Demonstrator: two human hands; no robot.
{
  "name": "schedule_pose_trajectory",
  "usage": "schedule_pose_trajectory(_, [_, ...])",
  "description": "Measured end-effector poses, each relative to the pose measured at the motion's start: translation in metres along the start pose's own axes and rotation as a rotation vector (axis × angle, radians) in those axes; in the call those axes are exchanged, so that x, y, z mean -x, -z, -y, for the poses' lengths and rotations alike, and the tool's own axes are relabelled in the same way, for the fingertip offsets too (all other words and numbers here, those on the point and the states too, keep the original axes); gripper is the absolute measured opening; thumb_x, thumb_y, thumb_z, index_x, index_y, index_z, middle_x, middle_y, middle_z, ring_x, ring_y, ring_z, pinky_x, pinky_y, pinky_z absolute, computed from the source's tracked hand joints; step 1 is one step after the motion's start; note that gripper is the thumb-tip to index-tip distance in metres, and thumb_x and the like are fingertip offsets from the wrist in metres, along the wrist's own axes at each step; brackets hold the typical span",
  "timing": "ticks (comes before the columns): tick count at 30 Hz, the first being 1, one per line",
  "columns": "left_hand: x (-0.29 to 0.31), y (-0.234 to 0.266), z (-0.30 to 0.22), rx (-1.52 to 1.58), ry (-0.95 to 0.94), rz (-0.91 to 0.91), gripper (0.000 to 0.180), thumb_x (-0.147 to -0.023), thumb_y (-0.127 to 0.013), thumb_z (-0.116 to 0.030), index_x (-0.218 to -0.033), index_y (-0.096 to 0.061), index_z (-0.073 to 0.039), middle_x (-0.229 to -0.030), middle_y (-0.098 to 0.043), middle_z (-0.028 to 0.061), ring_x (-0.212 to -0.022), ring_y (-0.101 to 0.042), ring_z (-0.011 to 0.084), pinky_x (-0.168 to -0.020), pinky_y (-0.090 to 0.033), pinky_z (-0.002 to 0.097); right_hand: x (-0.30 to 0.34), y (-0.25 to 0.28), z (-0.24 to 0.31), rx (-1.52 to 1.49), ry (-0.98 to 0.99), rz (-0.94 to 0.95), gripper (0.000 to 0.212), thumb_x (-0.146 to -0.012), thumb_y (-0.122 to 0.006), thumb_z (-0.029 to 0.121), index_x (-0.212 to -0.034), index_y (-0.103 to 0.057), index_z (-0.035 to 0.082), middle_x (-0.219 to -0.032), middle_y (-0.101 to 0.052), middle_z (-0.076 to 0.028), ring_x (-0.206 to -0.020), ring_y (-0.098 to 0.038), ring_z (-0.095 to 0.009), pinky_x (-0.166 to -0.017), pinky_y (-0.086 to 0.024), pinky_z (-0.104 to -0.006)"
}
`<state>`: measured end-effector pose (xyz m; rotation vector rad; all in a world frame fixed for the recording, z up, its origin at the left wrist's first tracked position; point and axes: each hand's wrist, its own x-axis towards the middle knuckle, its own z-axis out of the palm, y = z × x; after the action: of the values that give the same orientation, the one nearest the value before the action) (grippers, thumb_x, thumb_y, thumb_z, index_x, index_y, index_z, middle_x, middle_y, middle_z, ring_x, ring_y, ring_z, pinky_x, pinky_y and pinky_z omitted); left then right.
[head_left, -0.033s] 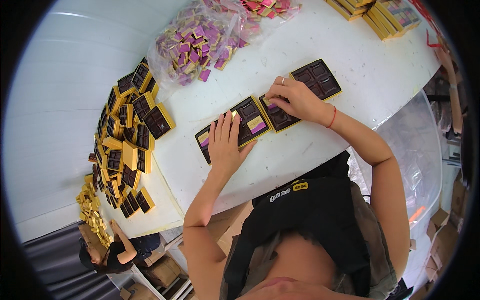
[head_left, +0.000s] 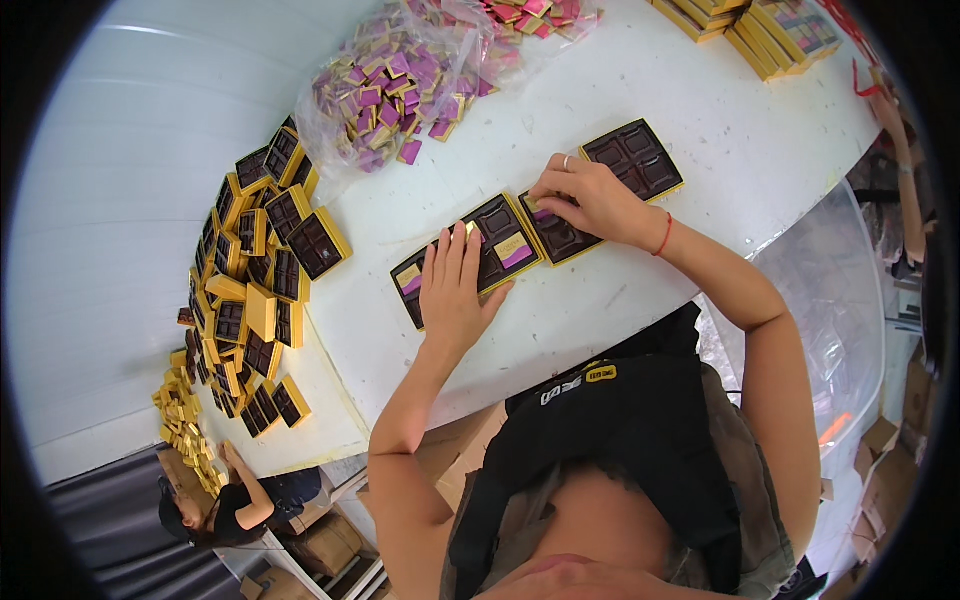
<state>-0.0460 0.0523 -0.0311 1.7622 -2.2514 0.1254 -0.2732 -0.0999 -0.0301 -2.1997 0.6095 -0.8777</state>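
A dark compartment tray in a gold-edged box (head_left: 495,215) lies on the table in front of me, with gold-and-purple wrapped squares (head_left: 513,251) in some compartments. My left hand (head_left: 453,285) rests flat over this tray, fingers stretched out; its fingertips are beside a square, and the palm hides part of the tray. To the right, a second gold-edged box (head_left: 568,240) touches the first. Over its upper left compartment, my right hand (head_left: 590,200) pinches a small gold-and-purple square (head_left: 537,208), partly covered by the fingers. A third box (head_left: 635,160) with bare compartments stands farther right.
Clear plastic bags of purple-and-gold squares (head_left: 385,100) and pink ones (head_left: 530,15) lie at the back. Boxes with dark trays (head_left: 285,215) are heaped at left, near small gold pieces (head_left: 185,425). Stacked boxes (head_left: 770,45) stand back right. A co-worker (head_left: 240,500) is at lower left.
My left hand has shifted slightly right, showing more of the leftmost square. My right hand stays nearly in place, still pinching the square.
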Motion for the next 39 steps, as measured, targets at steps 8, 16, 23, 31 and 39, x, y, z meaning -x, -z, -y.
schedule_pose_trajectory(8, [-0.015,0.020,0.021,0.115,0.078,-0.024,0.053,-0.083,-0.074,-0.031,-0.127,-0.059,-0.005,-0.129,-0.060,0.0142,-0.123,-0.052,0.0353,-0.104,-0.038,0.0456,-0.008,-0.002,-0.009,0.304,0.257,0.092,0.010,-0.080,-0.070,0.012,-0.089,-0.071,0.008,-0.088,-0.062,-0.005,-0.086,-0.058,-0.024,-0.077,-0.048,-0.0357])
schedule_pose_trajectory(16, [-0.116,-0.032,0.133,0.050,0.293,-0.190,0.029,-0.086,-0.070,-0.026,-0.107,-0.066,-0.006,-0.104,-0.066,0.0125,-0.098,-0.062,0.0331,-0.079,-0.050,0.0421,0.008,0.003,0.017,0.700,0.372,0.231,0.022,-0.081,-0.061,0.011,-0.100,-0.069,0.004,-0.095,-0.063,-0.004,-0.094,-0.056,-0.019,-0.083,-0.043,-0.0332])
schedule_pose_trajectory(23, [-0.116,-0.012,0.127,0.610,0.535,-0.110,0.025,-0.092,-0.064,-0.017,-0.113,-0.067,-0.002,-0.095,-0.072,0.0122,-0.077,-0.069,0.0212,-0.065,-0.056,0.0329,-0.105,-0.052,-0.028,0.417,0.366,0.027,0.013,-0.081,-0.059,0.009,-0.082,-0.070,0.003,-0.093,-0.066,-0.012,-0.088,-0.061,-0.028,-0.076,-0.049,-0.0388])
schedule_pose_trajectory(31, [-0.070,0.049,0.047,1.184,0.531,-0.077,0.027,-0.097,-0.057,-0.010,-0.121,-0.063,0.002,-0.095,-0.071,0.0093,-0.082,-0.066,0.0104,-0.072,-0.057,0.0236,-0.194,-0.095,-0.055,1.149,0.648,0.286,0.010,-0.076,-0.066,0.021,-0.074,-0.075,0.019,-0.081,-0.070,0.002,-0.098,-0.060,-0.019,-0.088,-0.043,-0.0335])
schedule_pose_trajectory(39, [-0.084,0.050,-0.008,1.374,0.510,-0.033,0.020,-0.088,-0.063,-0.002,-0.107,-0.059,-0.001,-0.094,-0.061,0.0039,-0.082,-0.060,0.0097,-0.073,-0.056,0.0249,-0.165,-0.079,-0.054,1.053,0.821,0.204,0.009,-0.072,-0.065,0.019,-0.066,-0.072,0.019,-0.077,-0.069,0.003,-0.097,-0.057,-0.019,-0.087,-0.041,-0.0314])
